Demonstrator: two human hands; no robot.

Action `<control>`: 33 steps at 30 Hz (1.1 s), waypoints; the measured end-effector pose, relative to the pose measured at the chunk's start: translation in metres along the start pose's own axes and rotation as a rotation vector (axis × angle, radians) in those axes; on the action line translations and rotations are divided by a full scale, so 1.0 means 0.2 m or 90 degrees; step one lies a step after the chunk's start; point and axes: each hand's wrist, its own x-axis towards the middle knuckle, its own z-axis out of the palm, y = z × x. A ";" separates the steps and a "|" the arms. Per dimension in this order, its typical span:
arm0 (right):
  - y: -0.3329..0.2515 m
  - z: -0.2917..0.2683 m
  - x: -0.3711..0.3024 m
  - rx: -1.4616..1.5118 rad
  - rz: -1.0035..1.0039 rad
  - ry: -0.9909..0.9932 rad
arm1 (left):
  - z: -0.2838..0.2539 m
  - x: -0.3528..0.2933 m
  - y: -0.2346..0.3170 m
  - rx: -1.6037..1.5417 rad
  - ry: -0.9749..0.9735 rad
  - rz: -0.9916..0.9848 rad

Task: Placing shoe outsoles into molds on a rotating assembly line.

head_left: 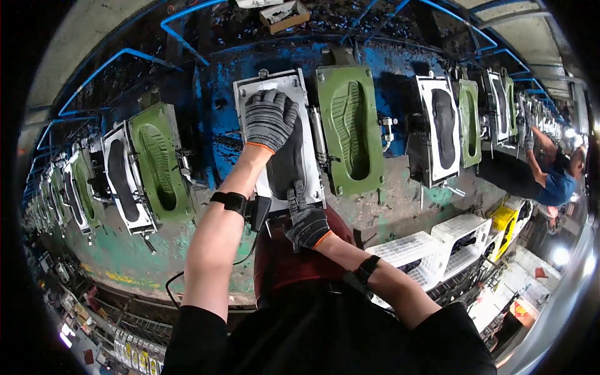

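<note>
In front of me is an open shoe-sole mold, with a silver plate tilted on its stand. A dark sole-shaped piece lies in the plate's recess. My left hand, in a grey striped knit glove, rests over the far end of this piece, fingers stretched out and slightly bent. At the near end, my right hand, in a matching glove, has its fingers extended onto the piece and the plate's lower edge. To the right stands the green mold half, its foot-shaped, ribbed cavity facing me.
More silver-and-green molds, such as a silver one and a green one, line both sides. Blue rails run behind them. White plastic crates and a yellow crate stand at right, near another person. A small box sits at the back.
</note>
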 end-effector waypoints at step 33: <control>0.20 0.30 -0.21 0.002 -0.209 0.231 | 0.98 -0.76 -1.11 -0.791 0.033 -0.649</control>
